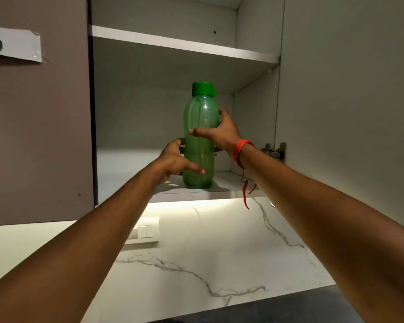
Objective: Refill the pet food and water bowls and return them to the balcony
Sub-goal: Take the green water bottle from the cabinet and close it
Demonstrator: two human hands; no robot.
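Green plastic bottle (197,141), upright on the lower shelf (131,159) of the open cupboard (254,113), close to the front edge, green cap (203,89) on. Right hand (219,134) wrapped round the middle of it: thumb across the front, fingers (222,113) curled round the far side, grasping the bottle. Left hand (173,159) down low, thumb laid across the lower front, fingers (176,143) hooked away at the left flank. Holding the bottle there, or after the brown rim (216,149) just behind it? Impossible to tell. Red thread (241,148) dangling off the right wrist, apart from the bottle.

Now the handling, as a judgement. Stiff-walled, smooth, probably a touch slick. Cloudy through the body, fill level not readable, so best treated as heavy. Tall and narrow, near the shelf lip: easy to tip on the way out. Best hold at the slightly narrowed waist, same spot as the right hand's grip, with a second palm under the base once off the shelf. Not by the cap; side tab liable to pop. Straight lift, kept upright, no squeezing of the walls. Water for the refill, presumably.
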